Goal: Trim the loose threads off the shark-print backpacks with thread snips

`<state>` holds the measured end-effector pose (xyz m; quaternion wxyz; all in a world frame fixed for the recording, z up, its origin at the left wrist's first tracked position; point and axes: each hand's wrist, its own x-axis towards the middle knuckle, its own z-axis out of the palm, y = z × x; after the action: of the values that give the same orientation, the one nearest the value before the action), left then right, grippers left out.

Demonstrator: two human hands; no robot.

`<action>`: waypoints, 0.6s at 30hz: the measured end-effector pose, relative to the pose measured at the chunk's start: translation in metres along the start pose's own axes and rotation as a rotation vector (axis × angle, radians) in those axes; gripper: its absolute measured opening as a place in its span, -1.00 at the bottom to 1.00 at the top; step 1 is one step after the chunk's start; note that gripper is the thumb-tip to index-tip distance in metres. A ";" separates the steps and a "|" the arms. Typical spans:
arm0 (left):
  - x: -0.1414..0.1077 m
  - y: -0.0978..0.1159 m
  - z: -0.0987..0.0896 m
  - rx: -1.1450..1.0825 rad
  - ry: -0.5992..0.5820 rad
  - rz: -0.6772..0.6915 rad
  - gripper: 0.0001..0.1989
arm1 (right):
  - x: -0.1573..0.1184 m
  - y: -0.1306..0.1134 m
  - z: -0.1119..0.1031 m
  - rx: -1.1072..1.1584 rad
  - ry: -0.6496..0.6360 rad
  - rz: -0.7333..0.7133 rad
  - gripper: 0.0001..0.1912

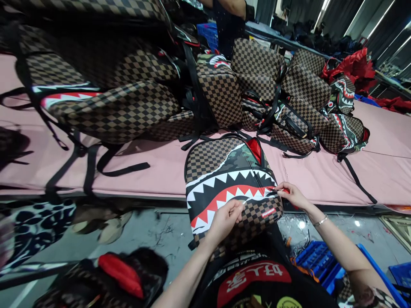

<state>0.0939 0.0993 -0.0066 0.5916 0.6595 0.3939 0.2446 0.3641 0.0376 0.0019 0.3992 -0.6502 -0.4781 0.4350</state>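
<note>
A checkered backpack (213, 160) with a red-and-white shark-mouth print leans over the table's front edge, close to my body. Its top corner gapes and shows red lining (255, 150). My left hand (225, 217) is closed in a pinch over the lower front of the bag; what it pinches, if anything, is too small to make out. In my right hand (293, 194) is a small pair of scissors (284, 191) with red handles. Their dark blades point left and lie at the bag's right side, over the printed teeth.
Several similar backpacks (221, 94) are heaped along the pink-covered table (382, 145), straps trailing. Red fabric (353, 68) lies at the far right. A blue crate (316, 261) stands on the floor at my right, and more bags (128, 273) lie low at left. Another person (229, 25) stands across the table.
</note>
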 end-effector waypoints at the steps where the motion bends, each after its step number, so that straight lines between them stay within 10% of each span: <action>1: -0.002 -0.004 -0.004 0.064 0.027 0.044 -0.79 | 0.000 0.006 -0.001 0.009 0.035 0.003 -0.75; 6: 0.026 -0.011 -0.024 0.304 -0.001 0.192 -0.64 | 0.016 0.022 0.007 -0.002 0.186 -0.023 -0.71; 18: 0.237 0.000 -0.026 0.749 0.258 0.041 -0.80 | 0.183 0.003 0.069 -0.217 0.520 -0.145 -0.81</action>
<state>0.2083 0.3068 -0.0359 0.2508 0.8013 0.5137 0.1764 0.3300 0.2218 -0.0556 0.4664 -0.7430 -0.4488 0.1704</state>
